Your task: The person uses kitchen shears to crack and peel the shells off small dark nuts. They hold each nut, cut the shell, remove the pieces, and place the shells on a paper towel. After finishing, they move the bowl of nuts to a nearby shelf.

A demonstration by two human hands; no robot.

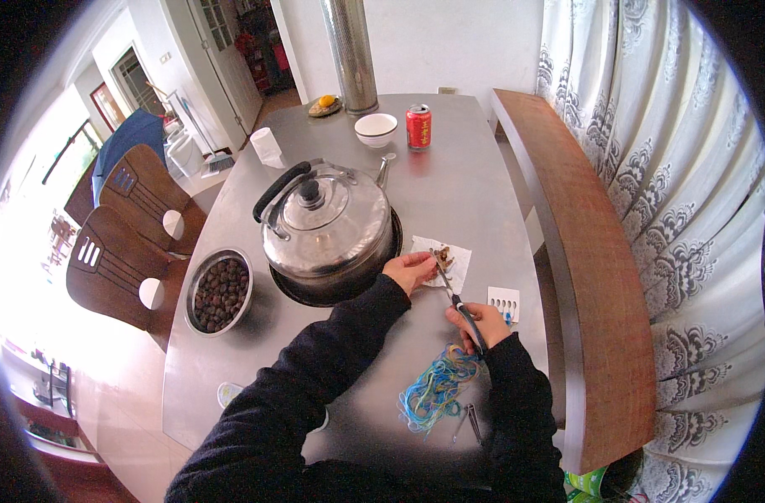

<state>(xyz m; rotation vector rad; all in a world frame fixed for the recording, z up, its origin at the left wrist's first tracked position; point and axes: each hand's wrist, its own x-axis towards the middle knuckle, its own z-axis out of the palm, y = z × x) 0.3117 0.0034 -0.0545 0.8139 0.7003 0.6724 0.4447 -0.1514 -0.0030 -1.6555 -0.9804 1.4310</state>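
Observation:
My right hand [481, 326] is closed around the handles of a pair of scissors [460, 304], whose blades point up and left toward my left hand. My left hand [412, 271] pinches something small at the blade tips; what it is cannot be made out. Beneath both lies a white paper tissue [461, 258] with small brown scraps [445, 256] on it. A tangle of blue and yellow thread [434, 390] lies below my right hand, with a small metal tool [472, 422], perhaps nail clippers, beside it. A white card with slots [503, 302] lies to the right.
A large metal kettle [326, 220] stands left of my hands on the metal table [470, 188]. Farther left is a steel bowl [249, 302] of dark round fruits or nuts. A red can [419, 127], a white bowl [375, 131], a paper roll [267, 147] and a metal flue pipe [352, 56] stand beyond.

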